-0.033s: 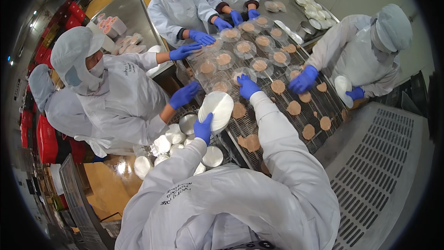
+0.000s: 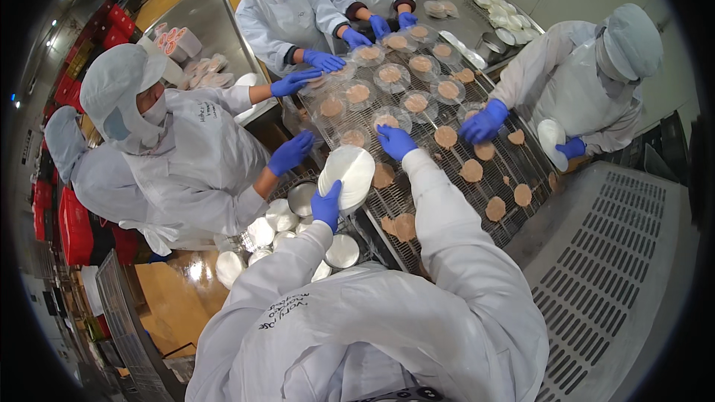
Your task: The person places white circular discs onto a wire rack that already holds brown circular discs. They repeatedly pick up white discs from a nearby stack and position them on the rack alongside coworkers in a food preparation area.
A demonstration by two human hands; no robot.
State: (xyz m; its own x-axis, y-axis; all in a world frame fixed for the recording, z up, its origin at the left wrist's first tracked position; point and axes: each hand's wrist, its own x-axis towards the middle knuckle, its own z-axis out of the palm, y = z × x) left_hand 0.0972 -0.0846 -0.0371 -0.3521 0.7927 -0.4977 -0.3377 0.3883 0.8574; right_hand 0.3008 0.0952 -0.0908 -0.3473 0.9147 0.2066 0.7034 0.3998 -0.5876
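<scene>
Gloves blue, your left hand (image 2: 326, 205) is clamped on a stack of white lids (image 2: 347, 173) near the wire belt (image 2: 447, 171); your right hand (image 2: 395, 141) rests spread, fingers apart, on a round patty (image 2: 386, 122) farther off.

The single head view looks steeply down from above the person's own shoulders. It faces forward over a wire conveyor belt (image 2: 477, 179), close in, its fisheye rim bending straight edges.
</scene>
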